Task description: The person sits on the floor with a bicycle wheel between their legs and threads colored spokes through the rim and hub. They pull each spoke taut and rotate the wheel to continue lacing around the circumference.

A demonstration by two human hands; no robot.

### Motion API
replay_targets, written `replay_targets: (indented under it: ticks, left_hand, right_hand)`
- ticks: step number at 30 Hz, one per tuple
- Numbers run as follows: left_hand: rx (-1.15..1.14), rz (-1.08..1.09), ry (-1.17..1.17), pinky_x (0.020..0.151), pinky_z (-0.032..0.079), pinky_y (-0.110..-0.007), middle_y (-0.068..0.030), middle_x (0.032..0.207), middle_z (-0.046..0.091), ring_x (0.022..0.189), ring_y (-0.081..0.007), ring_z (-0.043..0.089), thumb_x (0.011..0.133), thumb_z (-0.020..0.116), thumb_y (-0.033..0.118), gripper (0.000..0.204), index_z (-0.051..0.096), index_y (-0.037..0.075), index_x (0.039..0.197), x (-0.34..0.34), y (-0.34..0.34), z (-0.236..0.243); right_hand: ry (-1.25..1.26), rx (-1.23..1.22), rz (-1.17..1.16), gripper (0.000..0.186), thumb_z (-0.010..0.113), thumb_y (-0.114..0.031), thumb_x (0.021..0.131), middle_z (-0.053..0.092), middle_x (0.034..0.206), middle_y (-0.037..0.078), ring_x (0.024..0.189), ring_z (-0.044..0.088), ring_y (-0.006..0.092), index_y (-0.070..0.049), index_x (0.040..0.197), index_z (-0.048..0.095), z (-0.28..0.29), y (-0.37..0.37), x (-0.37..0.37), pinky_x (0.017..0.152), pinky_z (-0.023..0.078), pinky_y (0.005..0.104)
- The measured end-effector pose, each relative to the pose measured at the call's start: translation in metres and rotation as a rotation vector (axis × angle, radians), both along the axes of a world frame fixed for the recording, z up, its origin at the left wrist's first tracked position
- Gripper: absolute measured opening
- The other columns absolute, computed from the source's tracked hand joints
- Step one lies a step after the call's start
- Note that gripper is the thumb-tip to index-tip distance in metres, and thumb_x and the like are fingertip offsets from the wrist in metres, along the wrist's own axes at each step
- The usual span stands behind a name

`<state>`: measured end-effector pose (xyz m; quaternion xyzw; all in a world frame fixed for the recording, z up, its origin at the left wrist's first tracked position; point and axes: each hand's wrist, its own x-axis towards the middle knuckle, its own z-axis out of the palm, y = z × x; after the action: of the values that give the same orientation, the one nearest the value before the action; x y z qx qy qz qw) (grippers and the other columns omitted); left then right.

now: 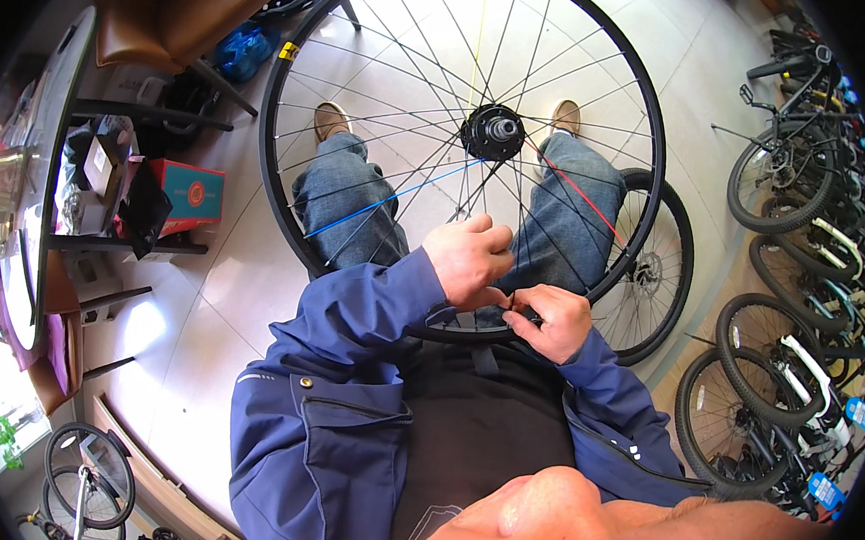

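Note:
A large black bicycle wheel rim (269,146) lies across my lap, its hub (492,133) near the middle and its cogless axle end up. Most spokes are black; one is blue (353,215), one red (585,197) and one pale yellow. At the rim's near edge, my left hand (470,259) is closed over the spokes, fingers curled. Just right of it and lower, my right hand (555,322) pinches with thumb and fingertips by the rim. What either hand grips is too small or hidden to make out.
A second wheel with a tyre (687,252) stands beside my right leg. Several bicycles (787,175) line the right side. To the left are a table (58,156), a brown chair (160,28) and a teal-and-red box (191,194). Another bicycle (87,495) is at lower left.

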<state>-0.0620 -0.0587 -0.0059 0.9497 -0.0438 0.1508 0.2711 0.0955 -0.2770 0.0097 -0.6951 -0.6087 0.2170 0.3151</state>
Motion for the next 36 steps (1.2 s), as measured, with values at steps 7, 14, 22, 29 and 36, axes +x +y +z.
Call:
replay_targets:
  ticks: [7, 14, 22, 29, 36]
  left_hand:
    - [-0.048, -0.032, -0.017, 0.079, 0.058, -0.04, -0.0048, 0.101, 0.06, 0.093, -0.0283, 0.063, 0.066, 0.099, 0.043, 0.048, 0.072, 0.012, 0.091, -0.0016, 0.0064, 0.0009]
    - [-0.054, -0.019, -0.052, 0.078, 0.059, -0.041, -0.0049, 0.101, 0.059, 0.092, -0.0281, 0.063, 0.062, 0.099, 0.041, 0.049, 0.071, 0.012, 0.089, -0.0021, 0.0056, -0.0013]
    - [-0.055, -0.023, -0.059, 0.077, 0.058, -0.041, -0.0046, 0.101, 0.059, 0.092, -0.0279, 0.063, 0.06, 0.099, 0.039, 0.049, 0.069, 0.012, 0.087, -0.0022, 0.0064, -0.0018]
    - [-0.038, -0.042, -0.03, 0.077, 0.061, -0.042, -0.004, 0.105, 0.06, 0.1, -0.0283, 0.064, 0.063, 0.099, 0.037, 0.048, 0.072, 0.012, 0.095, -0.0027, 0.0075, -0.0044]
    - [-0.045, -0.034, -0.049, 0.078, 0.058, -0.041, -0.0044, 0.101, 0.059, 0.093, -0.0277, 0.062, 0.06, 0.099, 0.039, 0.049, 0.068, 0.012, 0.088, -0.0032, 0.0072, -0.0014]
  right_hand:
    - [0.056, -0.018, -0.095, 0.026, 0.097, -0.014, 0.084, 0.079, 0.085, 0.005, 0.072, 0.077, 0.0244, -0.008, 0.102, 0.079, -0.0016, 0.0009, -0.0068, 0.066, 0.06, 0.0365]
    - [0.042, 0.029, -0.061, 0.028, 0.099, -0.011, 0.081, 0.078, 0.085, 0.004, 0.071, 0.075, 0.0239, -0.009, 0.099, 0.077, -0.0066, -0.0015, -0.0053, 0.065, 0.06, 0.0353]
    - [0.046, 0.04, -0.021, 0.018, 0.095, -0.006, 0.084, 0.079, 0.088, 0.007, 0.077, 0.077, 0.0255, -0.007, 0.094, 0.08, -0.0065, 0.0003, -0.0074, 0.069, 0.061, 0.0361]
    - [0.065, 0.019, -0.008, 0.014, 0.092, -0.006, 0.087, 0.078, 0.087, 0.008, 0.076, 0.077, 0.0263, -0.005, 0.096, 0.082, -0.0054, 0.003, -0.0074, 0.069, 0.061, 0.0366]
    - [0.073, 0.003, -0.002, 0.013, 0.092, -0.01, 0.089, 0.077, 0.087, 0.008, 0.076, 0.076, 0.0273, -0.007, 0.097, 0.082, -0.0065, 0.0028, -0.0062, 0.068, 0.06, 0.0376]
